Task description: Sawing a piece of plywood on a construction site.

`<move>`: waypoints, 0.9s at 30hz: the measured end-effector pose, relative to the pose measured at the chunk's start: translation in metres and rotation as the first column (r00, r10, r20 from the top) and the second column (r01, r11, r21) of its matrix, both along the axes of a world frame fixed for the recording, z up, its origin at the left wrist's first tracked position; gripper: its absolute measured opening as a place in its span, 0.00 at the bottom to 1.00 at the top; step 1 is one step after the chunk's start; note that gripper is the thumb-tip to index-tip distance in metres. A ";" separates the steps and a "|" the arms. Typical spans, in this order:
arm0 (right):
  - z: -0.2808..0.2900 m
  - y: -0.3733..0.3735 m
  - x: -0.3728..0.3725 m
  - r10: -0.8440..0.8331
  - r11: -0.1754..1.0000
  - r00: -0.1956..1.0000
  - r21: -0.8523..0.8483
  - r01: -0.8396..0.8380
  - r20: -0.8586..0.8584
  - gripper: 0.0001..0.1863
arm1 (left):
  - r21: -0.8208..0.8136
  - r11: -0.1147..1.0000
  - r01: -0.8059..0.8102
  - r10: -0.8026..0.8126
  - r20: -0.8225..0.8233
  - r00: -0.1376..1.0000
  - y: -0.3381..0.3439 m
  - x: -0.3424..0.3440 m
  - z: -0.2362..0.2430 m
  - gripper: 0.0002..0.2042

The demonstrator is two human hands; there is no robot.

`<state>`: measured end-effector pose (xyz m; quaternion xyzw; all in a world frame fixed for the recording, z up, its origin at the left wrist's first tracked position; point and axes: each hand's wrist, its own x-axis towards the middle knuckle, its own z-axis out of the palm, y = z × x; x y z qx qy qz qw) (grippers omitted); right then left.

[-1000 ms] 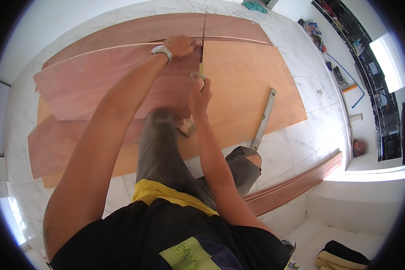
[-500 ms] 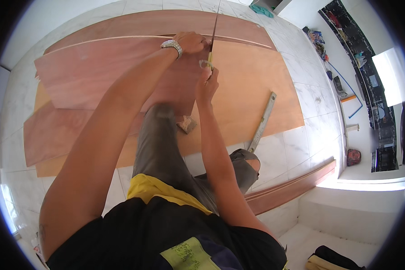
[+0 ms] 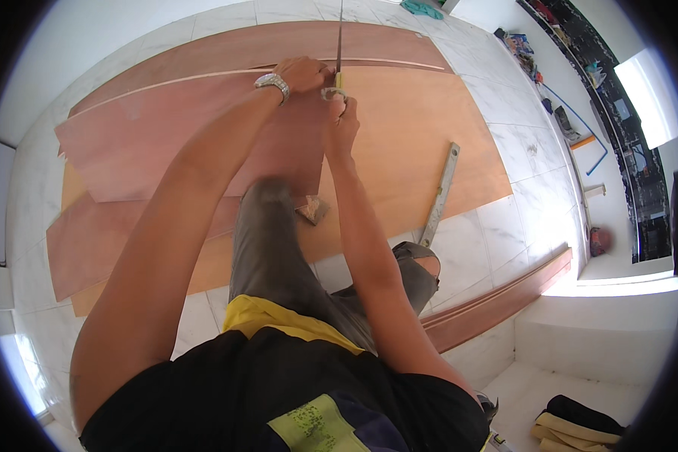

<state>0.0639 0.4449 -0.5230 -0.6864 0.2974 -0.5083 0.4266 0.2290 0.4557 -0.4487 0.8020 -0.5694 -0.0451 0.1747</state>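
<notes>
My right hand (image 3: pixel 342 120) grips what looks like a hand saw (image 3: pixel 340 79), its long thin blade seen nearly edge-on and pointing away from me, across the right end of a reddish plywood piece (image 3: pixel 166 143). Just left of the blade, my left hand (image 3: pixel 303 75), with a watch on the wrist, presses at that piece's far edge, fingers curled. My left knee rests on the piece's near part. It lies over a lighter tan sheet (image 3: pixel 414 120) and other reddish sheets (image 3: pixel 105 233). A small rough block (image 3: pixel 313 211) sits right of my knee.
A metal level (image 3: pixel 439 192) lies on the tan sheet to the right. Long reddish boards (image 3: pixel 497 301) lie at the lower right. Blue-framed tool (image 3: pixel 599 162), red bag (image 3: pixel 600 241) and assorted items line the right side. Teal cloth (image 3: pixel 422 9) is at the back; folded cloths (image 3: pixel 576 422) at bottom right.
My right hand has moved forward along the cut line, away from me, bringing the saw handle closer to my left hand. My left hand stays on the plywood edge.
</notes>
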 end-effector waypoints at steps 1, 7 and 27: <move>-0.003 0.002 -0.004 0.022 0.995 0.996 0.100 -0.014 -0.082 0.18 | -0.024 1.000 0.001 -0.001 -0.003 1.000 -0.001 0.001 -0.001 0.26; -0.026 0.103 -0.118 0.040 0.996 0.987 0.090 -0.026 -0.156 0.17 | -0.038 0.999 0.007 -0.004 0.071 0.997 -0.006 0.009 -0.009 0.27; -0.027 0.145 -0.149 0.027 0.997 0.986 0.074 -0.015 -0.166 0.15 | -0.036 0.999 0.021 -0.020 0.031 0.999 -0.006 0.008 -0.009 0.25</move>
